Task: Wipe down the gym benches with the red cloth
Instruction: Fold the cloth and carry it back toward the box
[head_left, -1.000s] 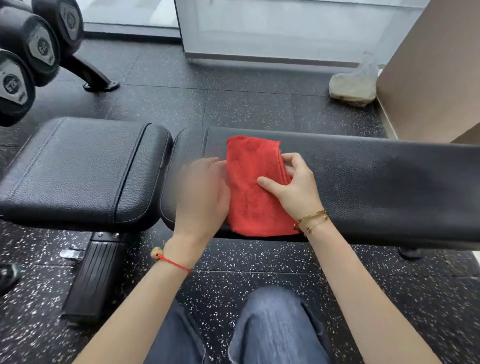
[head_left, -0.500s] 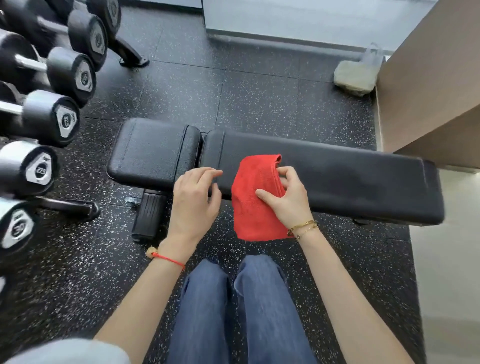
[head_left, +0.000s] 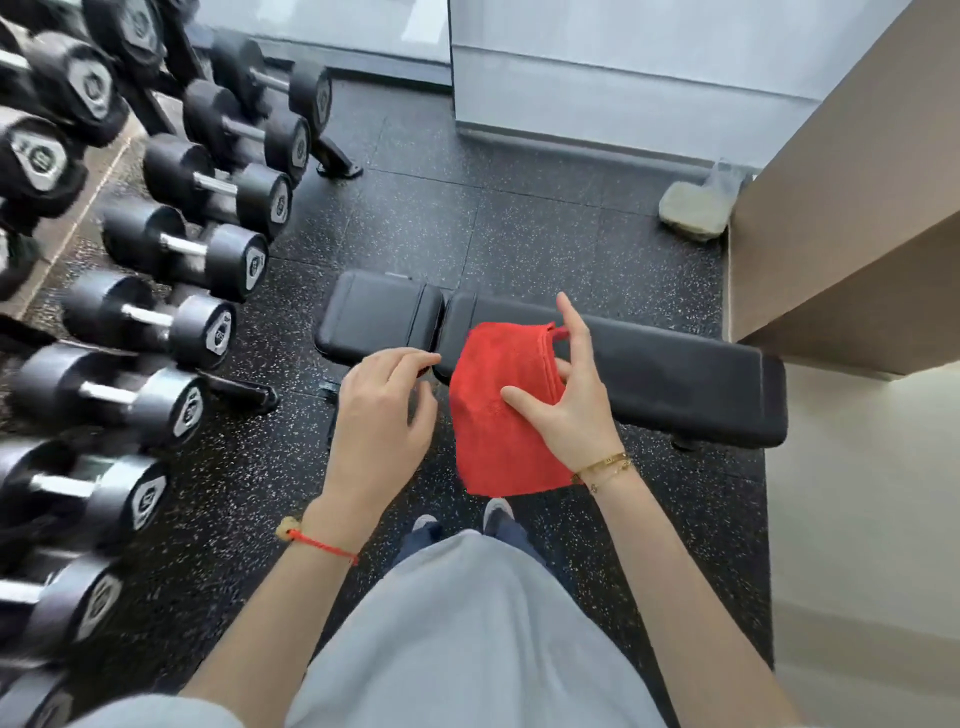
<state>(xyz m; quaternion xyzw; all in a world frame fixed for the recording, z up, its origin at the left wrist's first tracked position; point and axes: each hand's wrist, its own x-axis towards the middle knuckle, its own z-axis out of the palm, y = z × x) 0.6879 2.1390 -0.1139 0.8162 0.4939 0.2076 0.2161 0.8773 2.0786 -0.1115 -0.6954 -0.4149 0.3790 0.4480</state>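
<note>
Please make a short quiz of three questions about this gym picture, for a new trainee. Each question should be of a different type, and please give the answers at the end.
1. True or false: the red cloth lies flat on the bench.
2. Which hand holds the cloth? A) left hand B) right hand C) both hands
3. Fill in: the rack on the person's left side carries rows of ______.

Key:
1. False. It hangs from the hand, in front of the bench.
2. B. The left hand is beside the cloth with nothing visible in it.
3. Dumbbells.

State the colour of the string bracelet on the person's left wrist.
Red, with a small beige bead; the string bracelet shows best in the head view.
</note>
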